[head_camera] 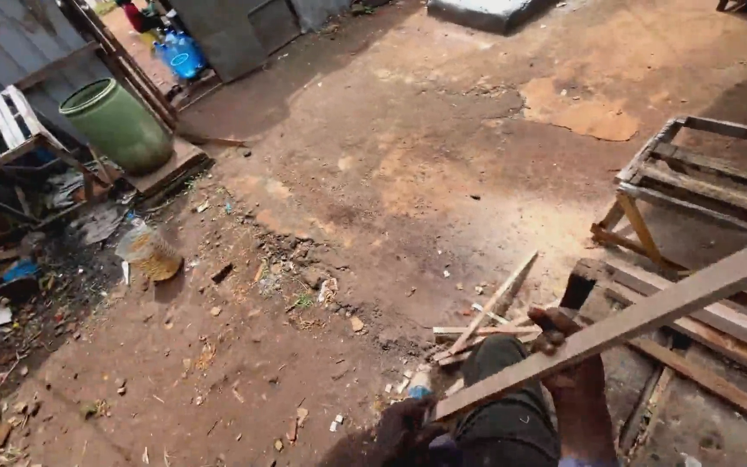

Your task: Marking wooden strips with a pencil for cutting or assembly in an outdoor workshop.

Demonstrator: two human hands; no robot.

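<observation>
- I see a long wooden slat [641, 318] running slantwise across the lower right of the head view, its long axis rising from a low end near the bottom middle to a high end that leaves the picture at the right edge.
- My right hand [574, 367] is on it about a third of the way up from the low end; the fingers curl up over the top edge and the palm sits below, so it is closed around the slat.
- My left hand [404, 428] is at the slat's low end, just beside or under its tip. It is dark and partly cut off by the bottom edge, so I cannot tell whether it grips the wood or only rests near it.
- Both hands therefore sit on the lower part of the slat, the left one nearest the end, and most of the length sticks out unsupported up and to the right.
- My right forearm comes up from the bottom edge, wrist roughly straight, beside my dark trouser leg [503, 406].
- Under the slat's high half lies a wooden pallet frame [702, 177] and more boards on the bare dirt ground [408, 173].
- A few thin offcut sticks [488, 322] lie on the ground just beyond my knee.
- A green drum [118, 121] stands well apart, towards the upper left corner.
</observation>
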